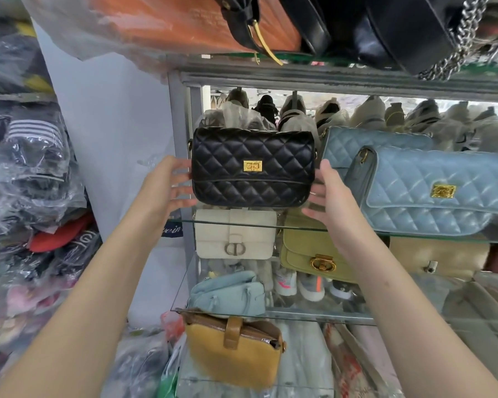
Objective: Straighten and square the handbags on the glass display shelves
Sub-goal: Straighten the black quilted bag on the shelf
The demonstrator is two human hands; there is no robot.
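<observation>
Black quilted bag (252,166) flanked by left hand (167,185) and right hand (331,193), both open-fingered. It should be squared parallel to the glass shelf (242,224) front edge, kept off the blue bag (437,193).

Black quilted leather handbag (227,156) with gold clasp (252,166) upright at centre frame on a glass shelf (299,227), left hand (167,182) and right hand (332,196) flanking it, fingers spread, pale blue quilted handbag (431,196) tilted at right, cream flap bag (236,234) and olive-green bag (305,248) below the shelf.
</observation>
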